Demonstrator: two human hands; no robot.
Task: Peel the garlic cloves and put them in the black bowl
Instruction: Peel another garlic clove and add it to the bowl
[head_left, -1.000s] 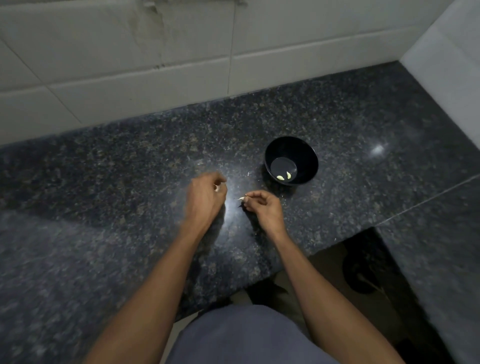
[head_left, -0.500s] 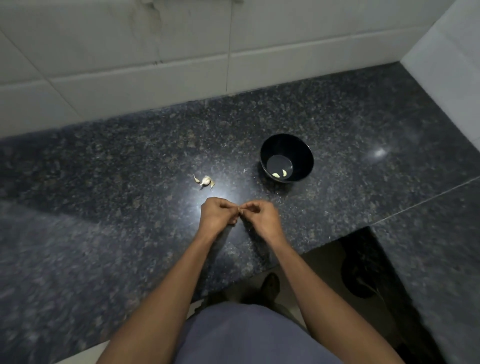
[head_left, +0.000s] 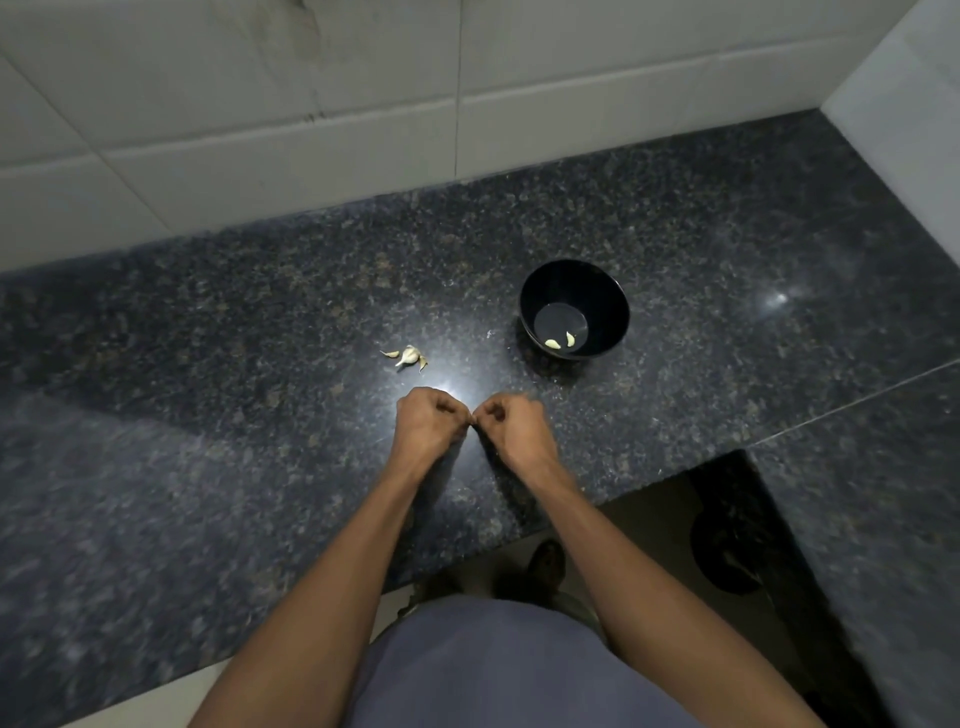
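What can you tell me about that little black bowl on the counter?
The small round black bowl looks glossy, perhaps plastic or glazed ceramic, with sloping walls narrowing to a flat shiny base. It stands upright on the dark speckled stone countertop, beyond and to the right of both hands, which do not touch it. Two pale peeled garlic cloves lie inside on its base.

bare counter (head_left: 701, 249) right of, behind black bowl (head_left: 574, 291); garlic scraps (head_left: 408, 356) left of it.

Single head view, looking steeply down at countertop (head_left: 260, 467) from standing height, wall ahead.
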